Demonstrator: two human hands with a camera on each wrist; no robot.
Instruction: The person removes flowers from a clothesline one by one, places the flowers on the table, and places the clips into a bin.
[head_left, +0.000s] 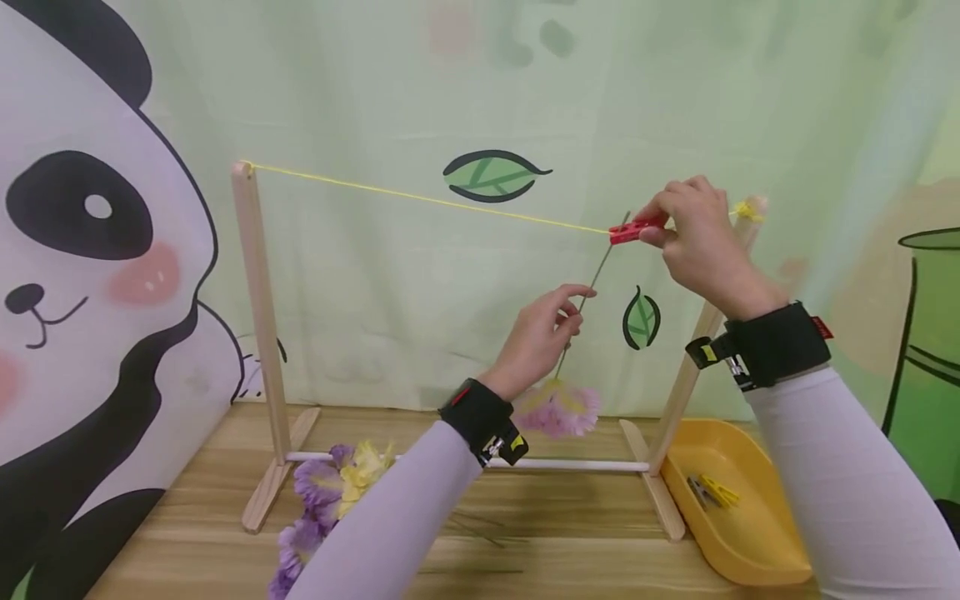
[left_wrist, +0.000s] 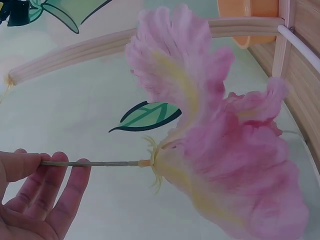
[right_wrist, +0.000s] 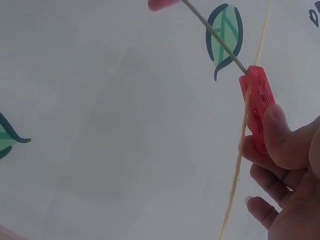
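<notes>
My right hand (head_left: pixel 697 242) pinches a red clothespin (head_left: pixel 628 232) between thumb and fingers, at the yellow string (head_left: pixel 420 197). The clothespin's front end meets both the string and the upper stem of a pink artificial flower; in the right wrist view the stem (right_wrist: pixel 214 34) runs up to the clothespin's tip (right_wrist: pixel 257 72). Lower on that stem, my left hand (head_left: pixel 534 337) holds it between thumb and fingers. Head down, the pink flower (head_left: pixel 562 408) hangs below my left hand, its ruffled petals (left_wrist: pixel 240 165) large in the left wrist view.
The string spans two wooden posts (head_left: pixel 262 308) joined by a white rod (head_left: pixel 577 465). Purple and yellow artificial flowers (head_left: pixel 318 487) lie on the wooden table (head_left: pixel 585 558), their stems partly behind my left sleeve. A yellow tray (head_left: pixel 750 546) at right holds grey and yellow clothespins (head_left: pixel 718 492).
</notes>
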